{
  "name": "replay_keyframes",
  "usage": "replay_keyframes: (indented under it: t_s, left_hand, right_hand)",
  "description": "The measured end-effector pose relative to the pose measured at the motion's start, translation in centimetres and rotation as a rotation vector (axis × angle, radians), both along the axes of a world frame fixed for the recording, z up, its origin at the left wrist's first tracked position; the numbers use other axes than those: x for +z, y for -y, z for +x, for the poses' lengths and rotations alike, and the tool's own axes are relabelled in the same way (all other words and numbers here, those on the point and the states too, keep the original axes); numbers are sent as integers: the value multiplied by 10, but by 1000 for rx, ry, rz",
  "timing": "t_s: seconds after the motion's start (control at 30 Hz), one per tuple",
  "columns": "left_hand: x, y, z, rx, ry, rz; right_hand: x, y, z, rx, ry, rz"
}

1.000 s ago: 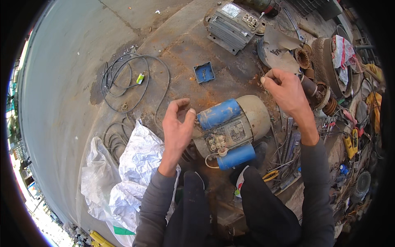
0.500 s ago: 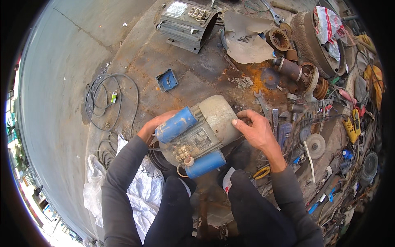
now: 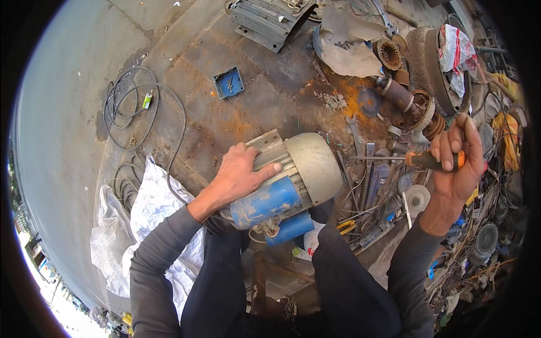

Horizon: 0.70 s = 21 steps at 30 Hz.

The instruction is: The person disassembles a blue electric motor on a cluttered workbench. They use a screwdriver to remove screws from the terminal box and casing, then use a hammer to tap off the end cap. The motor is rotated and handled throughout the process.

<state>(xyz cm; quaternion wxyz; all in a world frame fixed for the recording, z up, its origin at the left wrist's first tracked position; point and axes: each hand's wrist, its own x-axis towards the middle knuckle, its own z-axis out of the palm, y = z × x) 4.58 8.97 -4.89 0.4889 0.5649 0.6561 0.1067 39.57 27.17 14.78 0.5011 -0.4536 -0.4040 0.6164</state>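
Observation:
An electric motor with a ribbed grey housing lies tilted before my knees, its rounded end cover toward the right. Two blue cylinders are fixed along its near side; wiring beside them is partly hidden. My left hand grips the ribbed housing from above, thumb toward the end cover. Up to the right, apart from the motor, my right hand is closed around a screwdriver with a black and orange handle. Its thin shaft points left, toward the end cover.
A small blue box holding screws lies beyond the motor. Coiled cable and white sacks are on the left. Wrenches, a grinding disc and rusty motor parts crowd the right. Another motor housing stands far back.
The motor has been rolled, so its label side no longer faces up. My left hand has shifted onto its top. My right hand has left the end cover and now holds a screwdriver.

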Motion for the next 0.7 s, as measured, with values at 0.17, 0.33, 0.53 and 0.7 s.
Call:
replay_keyframes:
  t_s: [0.17,0.33,0.53,0.7]
  left_hand:
    - [14,20,19,-3,-112,143]
    - [25,36,35,-11,-162,227]
    - [31,42,44,-1,-140,178]
    - [29,42,44,-13,-154,174]
  right_hand:
    - [21,-40,-63,380,-128,25]
    - [-19,-71,-159,490,50,-173]
    - [-55,-86,-247,568,207,-332]
    - [-66,-83,-276,670,299,-402]
